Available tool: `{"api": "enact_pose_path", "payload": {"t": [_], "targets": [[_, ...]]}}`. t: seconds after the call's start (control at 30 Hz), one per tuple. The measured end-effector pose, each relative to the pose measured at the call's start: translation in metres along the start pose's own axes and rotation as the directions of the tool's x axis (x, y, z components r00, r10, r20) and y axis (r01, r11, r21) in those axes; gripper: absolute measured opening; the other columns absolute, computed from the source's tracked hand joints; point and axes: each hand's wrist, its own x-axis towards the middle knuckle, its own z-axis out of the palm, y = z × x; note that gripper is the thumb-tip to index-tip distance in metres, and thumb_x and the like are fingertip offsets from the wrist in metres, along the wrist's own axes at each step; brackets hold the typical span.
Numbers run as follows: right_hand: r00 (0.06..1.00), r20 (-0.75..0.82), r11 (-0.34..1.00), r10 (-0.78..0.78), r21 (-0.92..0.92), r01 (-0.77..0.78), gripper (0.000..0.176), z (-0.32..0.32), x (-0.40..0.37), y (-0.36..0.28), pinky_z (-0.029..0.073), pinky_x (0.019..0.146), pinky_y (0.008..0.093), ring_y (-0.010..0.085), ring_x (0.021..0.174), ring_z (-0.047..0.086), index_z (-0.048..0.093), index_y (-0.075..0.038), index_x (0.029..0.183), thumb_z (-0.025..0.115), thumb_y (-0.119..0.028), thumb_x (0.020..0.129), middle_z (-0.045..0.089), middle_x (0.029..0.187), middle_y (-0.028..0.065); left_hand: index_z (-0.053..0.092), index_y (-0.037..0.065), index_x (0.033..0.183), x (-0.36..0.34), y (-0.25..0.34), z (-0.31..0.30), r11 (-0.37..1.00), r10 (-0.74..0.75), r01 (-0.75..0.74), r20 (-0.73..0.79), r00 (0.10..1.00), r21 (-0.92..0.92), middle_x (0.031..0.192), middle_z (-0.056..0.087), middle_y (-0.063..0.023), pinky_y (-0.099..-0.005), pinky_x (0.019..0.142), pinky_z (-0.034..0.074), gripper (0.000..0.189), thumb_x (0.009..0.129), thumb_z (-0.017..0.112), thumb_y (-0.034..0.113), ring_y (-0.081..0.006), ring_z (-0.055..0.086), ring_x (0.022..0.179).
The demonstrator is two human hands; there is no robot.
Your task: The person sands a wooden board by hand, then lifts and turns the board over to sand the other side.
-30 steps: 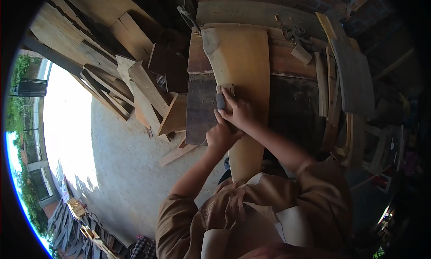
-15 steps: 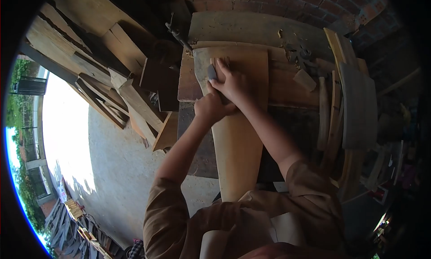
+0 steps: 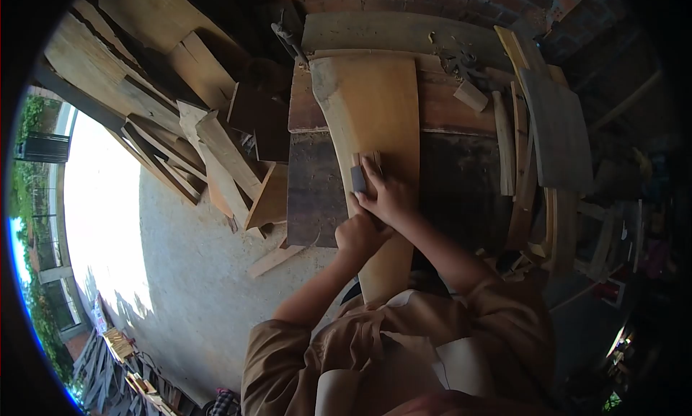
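A long pale board (image 3: 375, 99), shaped with a curved left edge, lies lengthwise on the workbench, its near end close to my body. On it, about halfway along, sits what looks like a small wooden hand plane (image 3: 357, 178) with a dark flat blade sticking up. My right hand (image 3: 391, 200) is closed over the plane from the right, index finger stretched along its top. Behind it, my left hand (image 3: 358, 236) wraps the rear of the plane, thumb side against the right hand. Most of the plane's body is hidden under my fingers.
The dark workbench (image 3: 461, 171) carries a metal clamp-like piece (image 3: 465, 68), a small wood block (image 3: 471, 96) and shavings. Long wood strips (image 3: 504, 142) and a grey curved panel (image 3: 555, 131) stand on the right. Stacked planks (image 3: 209, 142) lean at the left; a brick wall (image 3: 404, 1) is behind.
Both hands have drawn the plane along the board toward my body, from near its far end to about its middle. The view has shifted slightly.
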Motion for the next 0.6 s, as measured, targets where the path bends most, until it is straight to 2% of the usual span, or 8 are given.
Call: {"api": "enact_pose_path", "payload": {"t": [0.07,0.1,0.23,0.27,0.33,0.37,0.53,0.6], "targets": [[0.989,-0.148,0.996,-0.029,0.075,0.04,0.078,0.019,-0.092,-0.006,0.05,0.056,0.0408,0.0309,0.064,0.061,0.032,-0.02,0.135,0.065,-0.04,0.067,0.059,0.075,0.0164,0.01,-0.008,0.134,-0.055,-0.017,0.058,0.996,0.05,-0.06,0.143,0.988,0.07,0.133,0.025,-0.0323,-0.0352,0.057,0.052,0.116,0.062,0.054,0.072,-0.0274,0.065,0.071],[0.969,-0.241,0.989,-0.055,0.117,0.086,0.078,0.026,-0.117,-0.004,0.05,0.056,0.0403,0.0308,0.064,0.061,0.032,-0.02,0.135,0.066,-0.039,0.066,0.059,0.076,0.0157,0.0,-0.013,0.132,-0.069,-0.027,0.092,0.99,0.07,-0.081,0.103,0.992,0.112,0.09,0.062,-0.0224,-0.0326,0.049,0.05,0.122,0.063,0.051,0.073,-0.0208,0.064,0.059],[0.994,-0.061,0.994,0.088,0.073,-0.083,0.078,0.02,-0.116,-0.01,0.05,0.056,0.0395,0.0302,0.063,0.061,0.034,-0.02,0.134,0.067,-0.037,0.065,0.061,0.081,0.0149,0.005,-0.014,0.131,-0.067,-0.026,0.088,0.988,0.099,-0.113,0.124,0.987,0.106,0.096,0.06,-0.0262,-0.0317,0.044,0.049,0.12,0.063,0.05,0.074,-0.0201,0.063,0.055],[0.991,-0.109,0.995,0.073,0.073,-0.065,0.078,0.021,-0.098,-0.003,0.05,0.056,0.0392,0.0299,0.064,0.061,0.034,-0.02,0.134,0.067,-0.038,0.065,0.061,0.084,0.0146,0.011,-0.016,0.13,-0.053,-0.024,0.075,0.989,0.138,-0.144,0.124,0.983,0.035,0.105,0.054,-0.0303,-0.0302,0.041,0.048,0.124,0.058,0.054,0.075,-0.0197,0.063,0.053],[0.974,-0.222,0.995,0.055,0.095,-0.034,0.076,0.016,-0.051,0.007,0.051,0.057,0.0386,0.0288,0.066,0.062,0.036,-0.023,0.133,0.067,-0.04,0.066,0.063,0.088,0.0121,0.014,-0.018,0.128,-0.019,-0.012,0.048,0.973,0.203,-0.193,-0.07,0.977,0.125,0.099,0.057,-0.0292,-0.0297,0.04,0.047,0.128,0.053,0.056,0.076,-0.0187,0.062,0.052],[0.981,-0.151,0.993,0.119,0.043,-0.114,0.075,0.006,-0.019,0.01,0.051,0.057,0.0387,0.029,0.068,0.062,0.036,-0.026,0.133,0.066,-0.041,0.066,0.063,0.088,0.0116,0.004,-0.02,0.128,0.004,0.003,0.02,0.971,0.165,-0.156,-0.038,0.986,0.18,0.07,0.063,-0.0137,-0.0319,0.049,0.05,0.133,0.052,0.059,0.074,-0.0212,0.064,0.059],[0.971,-0.166,0.984,0.172,0.086,-0.159,0.075,-0.048,0.175,0.035,0.05,0.065,0.0415,0.0351,0.074,0.062,0.034,-0.025,0.133,0.057,-0.059,0.07,0.063,0.08,0.0197,0.01,-0.018,0.128,0.147,0.056,-0.106,0.98,0.173,-0.149,-0.201,0.964,0.131,0.085,0.064,-0.0158,-0.0345,0.064,0.051,0.127,0.051,0.065,0.067,-0.025,0.065,0.075],[0.968,-0.205,0.988,0.144,0.083,-0.129,0.075,-0.061,0.225,0.043,0.05,0.061,0.0413,0.0352,0.07,0.062,0.034,-0.02,0.133,0.054,-0.06,0.072,0.062,0.075,0.0188,0.021,-0.016,0.123,0.19,0.07,-0.143,0.966,0.184,-0.165,-0.078,0.98,0.198,0.089,0.064,-0.0153,-0.0357,0.068,0.051,0.115,0.054,0.065,0.065,-0.0259,0.064,0.08]]}}
